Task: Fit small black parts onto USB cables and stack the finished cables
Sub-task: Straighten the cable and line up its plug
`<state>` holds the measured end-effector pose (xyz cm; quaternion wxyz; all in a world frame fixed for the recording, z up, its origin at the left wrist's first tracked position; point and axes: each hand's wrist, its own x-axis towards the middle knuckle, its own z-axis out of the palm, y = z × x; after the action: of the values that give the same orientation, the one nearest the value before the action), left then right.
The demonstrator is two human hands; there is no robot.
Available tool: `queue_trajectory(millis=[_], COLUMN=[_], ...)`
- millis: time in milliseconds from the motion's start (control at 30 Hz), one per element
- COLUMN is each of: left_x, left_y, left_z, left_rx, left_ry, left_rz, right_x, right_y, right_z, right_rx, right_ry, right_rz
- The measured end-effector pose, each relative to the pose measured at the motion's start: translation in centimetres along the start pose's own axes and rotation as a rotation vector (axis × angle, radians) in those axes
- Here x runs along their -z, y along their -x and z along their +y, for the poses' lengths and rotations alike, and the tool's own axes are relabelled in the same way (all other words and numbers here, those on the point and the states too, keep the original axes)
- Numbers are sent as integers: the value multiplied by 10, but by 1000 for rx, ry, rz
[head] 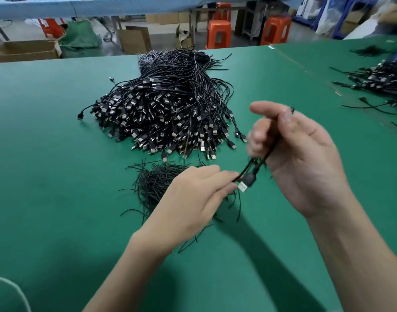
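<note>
Above green tabletop [46, 154]: thin black USB cable with silver plug [247, 180], gripped by curled right hand [298, 158] for steadying, pinched at plug end by left hand [193, 194], likely for fitting. Beneath: heap of thin black parts [157, 179]. Behind: pile of black cables [170, 109].

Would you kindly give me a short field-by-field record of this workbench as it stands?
surface: green mat
left hand: pinches the USB cable at its plug end
right hand: grips the same cable higher up
centre: large pile of USB cables
by left hand: heap of thin black strands
right edge: second cable pile
background: orange stools
</note>
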<state>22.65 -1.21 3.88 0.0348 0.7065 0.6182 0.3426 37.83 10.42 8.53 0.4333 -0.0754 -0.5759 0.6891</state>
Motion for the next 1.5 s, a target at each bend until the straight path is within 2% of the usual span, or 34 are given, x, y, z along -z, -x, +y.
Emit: queue_trajectory(millis=[100,167,200,233,267,333,367,400,467,567,633,700,767,833,900,933,1067,1133,1200,1267,1367,1500], left_x=[12,24,31,38,42,44,41,34,19,0,-3,1,11,24,35,38,35,22,5,-11,-19,-9], left_y=[-1,-4,-5,-8,-11,-17,-18,-16,-9,4,9,9,5,0,-5,-7,-10,-6,0,6,11,14], left_z=[12,11,8,4,1,-3,-4,-5,-6,-8,-6,-4,-2,-5,-9,-11,-16,-17,-16,-12,-2,4], left_rx=[-46,-62,-58,-47,-32,-15,-10,-2,40,72,82,54,25,15,3,-3,0,49,146,222,197,161], left_ry=[-84,-95,-77,-43,7,102,121,128,149,192,184,147,109,97,112,129,269,374,445,484,460,288], left_rz=[100,166,206,254,304,356,343,307,206,68,17,53,166,285,333,331,334,348,306,217,120,13], right_x=[7,8,6,0,-7,-20,-24,-25,-25,-23,-22,-20,-16,-16,-19,-21,-30,-29,-30,-32,-34,-33], right_y=[1,7,11,16,20,26,27,26,25,18,13,10,10,12,15,16,24,26,24,20,14,18], right_z=[11,16,19,23,25,26,27,27,26,21,18,17,18,21,26,28,27,24,22,19,21,28], right_rx=[108,28,-66,-175,-289,-491,-529,-518,-409,-250,-126,26,156,102,-90,-185,-595,-611,-517,-403,-248,-45], right_ry=[548,839,857,770,559,-54,-302,-450,-535,-429,-242,140,657,979,962,842,-18,-317,-438,-403,-187,438], right_rz=[5,-59,-131,-217,-292,-375,-388,-384,-306,-112,-31,7,7,-66,-148,-184,-353,-405,-350,-192,24,107])
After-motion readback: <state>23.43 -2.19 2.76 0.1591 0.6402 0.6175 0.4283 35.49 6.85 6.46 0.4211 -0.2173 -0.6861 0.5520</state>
